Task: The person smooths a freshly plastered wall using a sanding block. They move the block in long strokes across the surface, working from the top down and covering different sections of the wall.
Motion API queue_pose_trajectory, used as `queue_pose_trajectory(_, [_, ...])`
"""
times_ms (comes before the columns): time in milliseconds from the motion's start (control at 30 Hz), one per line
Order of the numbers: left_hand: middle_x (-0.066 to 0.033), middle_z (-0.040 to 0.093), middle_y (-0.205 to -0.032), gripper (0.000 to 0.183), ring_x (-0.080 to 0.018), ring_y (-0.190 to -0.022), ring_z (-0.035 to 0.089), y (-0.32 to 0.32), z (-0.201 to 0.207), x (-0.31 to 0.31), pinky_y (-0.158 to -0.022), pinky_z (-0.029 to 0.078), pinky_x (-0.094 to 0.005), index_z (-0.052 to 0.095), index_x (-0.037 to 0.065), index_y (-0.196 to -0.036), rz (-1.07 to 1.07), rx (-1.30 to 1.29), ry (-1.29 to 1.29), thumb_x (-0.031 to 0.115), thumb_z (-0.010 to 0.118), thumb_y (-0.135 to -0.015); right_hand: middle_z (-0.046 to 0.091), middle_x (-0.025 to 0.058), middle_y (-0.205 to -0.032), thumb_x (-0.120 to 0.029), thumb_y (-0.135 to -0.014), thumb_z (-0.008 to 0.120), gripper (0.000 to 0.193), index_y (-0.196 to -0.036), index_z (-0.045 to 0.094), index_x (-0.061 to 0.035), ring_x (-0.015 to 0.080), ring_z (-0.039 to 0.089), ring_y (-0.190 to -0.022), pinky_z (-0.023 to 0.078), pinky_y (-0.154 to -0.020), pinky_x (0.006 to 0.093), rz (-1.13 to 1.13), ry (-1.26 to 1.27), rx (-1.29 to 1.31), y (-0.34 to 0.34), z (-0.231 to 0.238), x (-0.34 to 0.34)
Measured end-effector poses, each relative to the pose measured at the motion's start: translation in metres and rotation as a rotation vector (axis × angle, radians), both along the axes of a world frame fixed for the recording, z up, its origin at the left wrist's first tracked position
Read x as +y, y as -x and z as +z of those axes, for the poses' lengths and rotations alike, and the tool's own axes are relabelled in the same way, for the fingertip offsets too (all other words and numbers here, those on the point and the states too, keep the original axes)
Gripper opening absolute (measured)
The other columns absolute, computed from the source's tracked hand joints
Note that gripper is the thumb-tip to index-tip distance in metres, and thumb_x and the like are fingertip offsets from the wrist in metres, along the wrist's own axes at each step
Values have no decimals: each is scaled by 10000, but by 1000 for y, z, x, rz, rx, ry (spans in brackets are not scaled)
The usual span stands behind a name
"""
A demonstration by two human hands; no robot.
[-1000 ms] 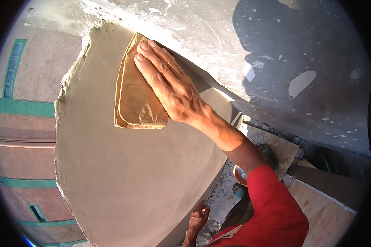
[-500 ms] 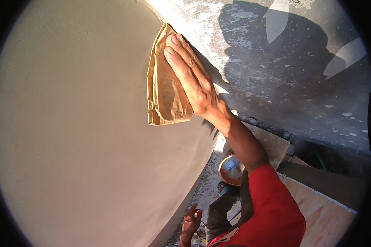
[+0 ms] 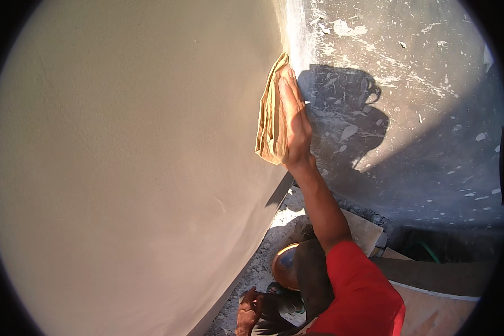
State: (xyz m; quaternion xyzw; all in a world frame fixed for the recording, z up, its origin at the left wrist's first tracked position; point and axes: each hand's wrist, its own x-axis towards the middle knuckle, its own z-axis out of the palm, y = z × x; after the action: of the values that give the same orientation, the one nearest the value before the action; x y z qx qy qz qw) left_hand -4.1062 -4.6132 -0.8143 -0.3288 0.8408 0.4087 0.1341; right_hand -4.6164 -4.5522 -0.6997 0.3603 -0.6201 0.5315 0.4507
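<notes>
Where the pale wall (image 3: 123, 168) meets the grey wall (image 3: 437, 151), just off centre toward half past twelve, the right hand (image 3: 297, 126) holds the folded brown paper (image 3: 270, 123) against the pale side. Its fingers lie straight and close together along the paper, pointing to twelve o'clock; its thumb is hidden, so I cannot tell where it grips. The paper stands nearly upright, its narrow tip at twelve close to where the walls meet and its wider end toward six; several folded layers show along the edge facing nine. On the grey wall, at two o'clock, a dark shadow (image 3: 347, 95) falls just beside the hand. That wall is flecked and scraped with white.

From the hand, the bare forearm (image 3: 326, 207) runs down toward five o'clock into a red sleeve (image 3: 361, 280). Near six o'clock, at the lower rim, the left hand (image 3: 248, 315) hangs well apart from the paper, its fingers loosely bent; I cannot tell whether anything is in it. Dark trousers (image 3: 313, 269) show near it toward two o'clock. Between five and six, a round bowl (image 3: 284, 277) with an orange rim sits on the rough ground (image 3: 228, 308), partly hidden by the trousers. A board (image 3: 365, 231) lies at four o'clock, near the forearm, with a green hose (image 3: 428, 251) beyond it toward three, and a bigger, light panel (image 3: 437, 308) lies lower, just past four.
</notes>
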Motion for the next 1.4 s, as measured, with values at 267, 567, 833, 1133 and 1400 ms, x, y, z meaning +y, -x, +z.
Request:
queue_pose_trajectory(267, [-199, 743, -1044, 440, -370, -978, 728, 45, -88, -10, -857, 571, -453, 611, 32, -1336, -124, 70, 76, 282, 660, -976, 470, 370, -1473, -211, -974, 615, 626, -1439, 432, 167, 503, 439, -1414, 358, -1185, 574, -100, -63, 45, -5, -81, 3])
queue_pose_trajectory(567, [-210, 736, -1066, 379, -384, -988, 718, 129, -163, -10, -855, 571, -466, 651, 45, -1270, -373, 269, 161, 259, 658, -957, 491, 330, -1466, -252, -976, 643, 662, -1464, 422, 138, 466, 474, -1382, 344, -1182, 544, -96, -66, 98, -33, -114, 19])
queue_pose_trajectory(833, [-223, 710, -1077, 353, -422, -963, 688, 183, -195, -8, -839, 558, -491, 637, 51, -1277, -458, 373, 53, 184, 650, -950, 519, 303, -1469, -49, -921, 643, 660, -1524, 395, 54, 436, 503, -1377, 395, -1172, 436, -111, 39, 484, 15, 44, 7])
queue_pose_trajectory(1133, [-175, 723, -1073, 331, -386, -966, 697, 165, -159, -2, -834, 559, -483, 667, 57, -1235, -549, 445, 176, 158, 680, -920, 512, 287, -1484, -156, -928, 670, 668, -1495, 414, 86, 412, 505, -1384, 394, -1173, 440, 2, -6, 224, 7, -77, 4])
queue_pose_trajectory(1400, [-168, 723, -1080, 348, -388, -990, 688, 143, -111, -11, -874, 542, -455, 671, 49, -1232, -474, 567, 189, 136, 725, -899, 492, 291, -1497, -318, -899, 752, 819, -1503, 386, 96, 444, 479, -1400, 401, -1165, 458, -51, -40, -1, -9, -272, 4])
